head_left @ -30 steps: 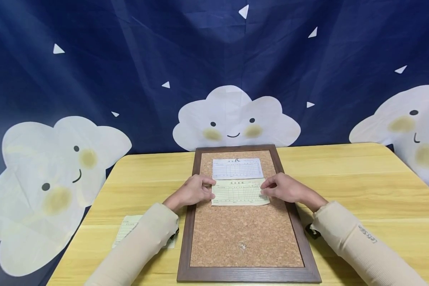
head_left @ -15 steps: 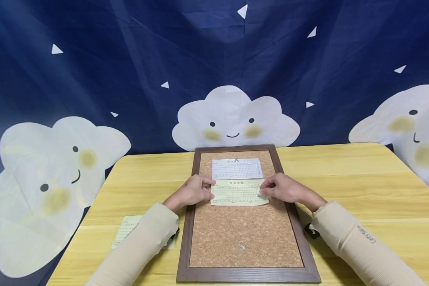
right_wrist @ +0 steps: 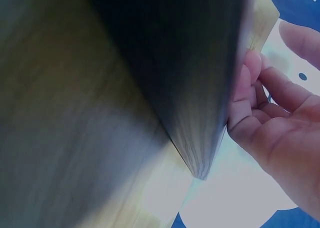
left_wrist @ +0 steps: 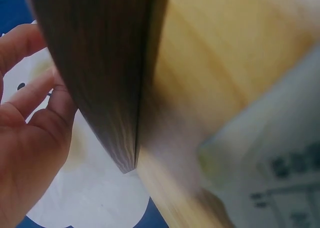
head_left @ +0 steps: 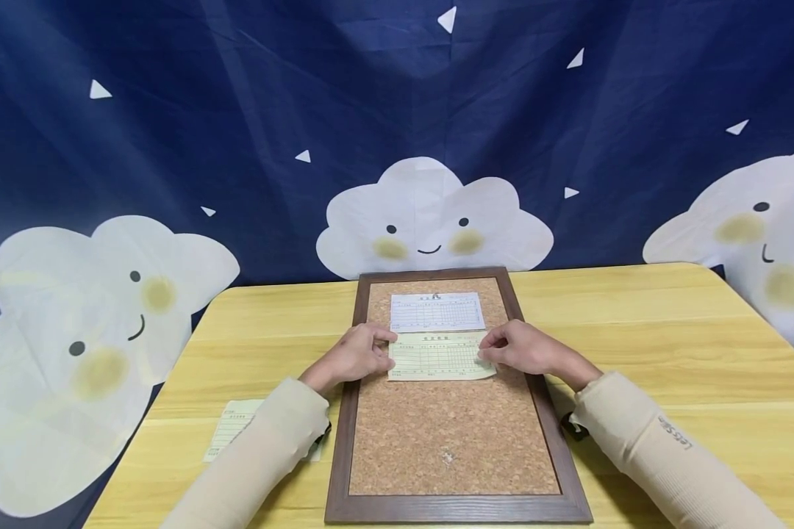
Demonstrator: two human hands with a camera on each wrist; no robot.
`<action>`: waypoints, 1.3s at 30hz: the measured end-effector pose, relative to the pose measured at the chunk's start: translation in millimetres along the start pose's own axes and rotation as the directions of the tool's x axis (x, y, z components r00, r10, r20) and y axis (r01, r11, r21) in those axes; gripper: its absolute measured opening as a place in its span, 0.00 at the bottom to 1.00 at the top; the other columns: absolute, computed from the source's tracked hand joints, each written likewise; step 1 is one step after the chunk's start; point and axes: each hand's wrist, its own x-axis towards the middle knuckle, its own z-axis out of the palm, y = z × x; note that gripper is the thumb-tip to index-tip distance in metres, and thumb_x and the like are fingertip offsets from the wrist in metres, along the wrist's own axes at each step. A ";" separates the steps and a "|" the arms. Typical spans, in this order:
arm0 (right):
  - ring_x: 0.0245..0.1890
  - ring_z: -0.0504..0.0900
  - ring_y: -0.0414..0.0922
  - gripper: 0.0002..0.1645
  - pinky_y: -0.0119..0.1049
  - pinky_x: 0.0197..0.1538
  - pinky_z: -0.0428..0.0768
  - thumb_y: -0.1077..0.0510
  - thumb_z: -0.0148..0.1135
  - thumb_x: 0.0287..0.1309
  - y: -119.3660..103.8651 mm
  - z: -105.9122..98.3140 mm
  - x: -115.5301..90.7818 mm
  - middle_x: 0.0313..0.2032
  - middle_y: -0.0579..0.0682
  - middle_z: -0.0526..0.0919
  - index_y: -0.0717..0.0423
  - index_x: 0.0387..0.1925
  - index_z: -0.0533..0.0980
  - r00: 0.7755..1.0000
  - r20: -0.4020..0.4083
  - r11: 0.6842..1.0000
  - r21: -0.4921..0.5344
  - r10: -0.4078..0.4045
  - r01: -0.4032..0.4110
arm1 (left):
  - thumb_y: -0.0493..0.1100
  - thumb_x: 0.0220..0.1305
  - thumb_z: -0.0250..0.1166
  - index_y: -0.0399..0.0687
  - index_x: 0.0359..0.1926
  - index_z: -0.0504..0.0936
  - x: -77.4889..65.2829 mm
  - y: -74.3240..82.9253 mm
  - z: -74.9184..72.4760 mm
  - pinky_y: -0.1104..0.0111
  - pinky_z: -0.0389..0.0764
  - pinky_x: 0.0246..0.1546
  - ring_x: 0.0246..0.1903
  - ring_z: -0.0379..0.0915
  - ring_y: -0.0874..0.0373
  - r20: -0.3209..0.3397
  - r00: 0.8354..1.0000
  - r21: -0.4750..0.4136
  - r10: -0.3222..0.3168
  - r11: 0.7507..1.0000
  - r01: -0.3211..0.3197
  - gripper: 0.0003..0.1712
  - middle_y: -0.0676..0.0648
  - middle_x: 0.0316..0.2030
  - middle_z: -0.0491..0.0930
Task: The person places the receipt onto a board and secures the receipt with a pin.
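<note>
In the head view, a pale yellow receipt slip [head_left: 443, 356] with a printed grid lies on a framed cork board [head_left: 456, 419], just below a white receipt slip [head_left: 435, 312]. A small pin-like item [head_left: 437, 297] sits at the white slip's top edge. My left hand [head_left: 357, 351] holds the yellow slip's left edge, forefinger and thumb apart along it. With my right hand [head_left: 526, 349] I pinch its right side; the lower right corner lifts slightly. Both wrist views show the board's dark frame hiding the fingertips, so the grip itself cannot be seen there.
Another yellow slip [head_left: 231, 430] lies on the wooden table [head_left: 642, 323] to the left, partly under the left sleeve. Small clear pieces [head_left: 448, 458] rest low on the cork. Behind the table hangs a dark blue cloth [head_left: 265, 110] with clouds.
Both hands stay at the yellow slip's sides and the slip keeps its place on the board. The whole head view shifts slightly left.
</note>
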 end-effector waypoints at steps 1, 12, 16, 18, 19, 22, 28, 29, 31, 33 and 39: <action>0.28 0.72 0.42 0.11 0.36 0.32 0.71 0.58 0.64 0.64 -0.1 0.0 -0.2 0.28 0.46 0.81 0.63 0.39 0.83 1.000 0.001 1.000 0.002 -0.001 0.001 | 0.31 0.54 0.72 0.38 0.58 0.82 -0.2 -0.1 0.0 0.59 0.76 0.56 0.44 0.73 0.56 0.000 1.000 0.006 0.006 1.000 -0.006 0.27 0.41 0.64 0.72; 0.27 0.71 0.42 0.10 0.35 0.30 0.70 0.59 0.64 0.64 0.7 0.7 0.5 0.27 0.46 0.80 0.64 0.39 0.83 1.000 0.003 1.000 0.010 -0.003 0.003 | 0.32 0.54 0.72 0.36 0.58 0.82 -0.6 0.7 -1.6 0.57 0.72 0.60 0.52 0.70 0.52 0.014 1.000 0.046 0.025 0.999 -0.026 0.27 0.38 0.65 0.70; 0.27 0.71 0.42 0.10 0.35 0.30 0.70 0.59 0.64 0.64 0.7 0.6 0.0 0.27 0.46 0.80 0.64 0.39 0.83 1.000 0.001 1.000 0.006 -0.007 0.007 | 0.32 0.54 0.71 0.35 0.58 0.81 -0.8 1.4 -1.3 0.56 0.69 0.64 0.57 0.68 0.51 0.015 1.000 0.048 0.027 0.998 -0.027 0.27 0.38 0.67 0.69; 0.27 0.72 0.42 0.10 0.35 0.31 0.71 0.59 0.64 0.64 0.3 0.4 -0.4 0.27 0.46 0.80 0.64 0.39 0.83 1.000 -0.003 1.000 0.003 -0.010 0.010 | 0.32 0.54 0.71 0.35 0.58 0.81 -1.0 1.6 -0.9 0.55 0.68 0.65 0.60 0.66 0.50 0.013 1.000 0.046 0.027 0.999 -0.028 0.27 0.38 0.67 0.68; 0.28 0.72 0.42 0.10 0.35 0.31 0.71 0.59 0.64 0.64 0.2 0.4 -0.4 0.28 0.46 0.80 0.64 0.39 0.83 1.000 -0.004 1.000 0.002 -0.012 0.012 | 0.32 0.54 0.71 0.35 0.58 0.81 -1.1 1.6 -0.8 0.55 0.68 0.65 0.60 0.66 0.49 0.013 1.000 0.042 0.025 0.999 -0.026 0.27 0.38 0.67 0.68; 0.27 0.72 0.41 0.10 0.34 0.30 0.71 0.59 0.64 0.64 -0.4 0.9 -0.7 0.28 0.46 0.80 0.64 0.39 0.83 1.000 -0.006 1.000 -0.002 -0.018 0.018 | 0.32 0.54 0.71 0.35 0.58 0.81 -1.0 1.6 -0.6 0.55 0.67 0.66 0.65 0.63 0.48 0.008 1.000 0.042 0.022 0.999 -0.022 0.27 0.38 0.68 0.67; 0.27 0.72 0.41 0.09 0.34 0.30 0.70 0.59 0.65 0.63 -0.2 2.3 -0.4 0.27 0.46 0.80 0.63 0.38 0.83 1.000 -0.007 1.000 -0.008 -0.021 0.021 | 0.32 0.53 0.72 0.35 0.57 0.82 -1.0 1.4 -0.1 0.55 0.71 0.63 0.59 0.68 0.49 0.000 1.000 0.061 0.019 0.998 -0.019 0.27 0.38 0.68 0.67; 0.27 0.72 0.42 0.09 0.34 0.30 0.70 0.59 0.65 0.63 0.1 2.3 -0.3 0.27 0.46 0.80 0.63 0.38 0.83 1.000 -0.005 1.000 -0.010 -0.024 0.024 | 0.32 0.53 0.72 0.35 0.57 0.82 -1.1 1.4 0.0 0.55 0.70 0.63 0.58 0.68 0.49 0.000 1.000 0.064 0.018 0.998 -0.018 0.27 0.38 0.68 0.67; 0.27 0.72 0.42 0.09 0.34 0.30 0.70 0.59 0.65 0.63 0.2 2.4 -0.2 0.26 0.46 0.79 0.63 0.38 0.83 1.000 -0.004 1.000 -0.009 -0.022 0.022 | 0.32 0.53 0.72 0.35 0.58 0.81 -1.3 1.6 -0.1 0.55 0.69 0.63 0.58 0.68 0.49 0.003 1.000 0.063 0.016 0.998 -0.016 0.27 0.38 0.68 0.67; 0.26 0.72 0.41 0.09 0.34 0.29 0.71 0.59 0.64 0.64 0.2 2.4 0.1 0.26 0.45 0.79 0.63 0.37 0.83 1.000 -0.003 1.000 -0.012 -0.021 0.021 | 0.32 0.54 0.72 0.34 0.58 0.81 -1.5 2.0 -0.3 0.54 0.67 0.65 0.61 0.66 0.48 0.005 1.000 0.064 0.014 0.998 -0.014 0.28 0.37 0.68 0.66; 0.25 0.71 0.40 0.09 0.33 0.28 0.69 0.60 0.64 0.64 -1.9 2.1 0.3 0.25 0.45 0.79 0.63 0.37 0.83 1.000 0.005 1.000 -0.012 -0.022 0.022 | 0.31 0.54 0.72 0.34 0.59 0.80 -1.6 3.8 -0.8 0.55 0.66 0.66 0.62 0.66 0.47 0.011 1.000 0.072 0.011 0.997 -0.011 0.28 0.36 0.69 0.65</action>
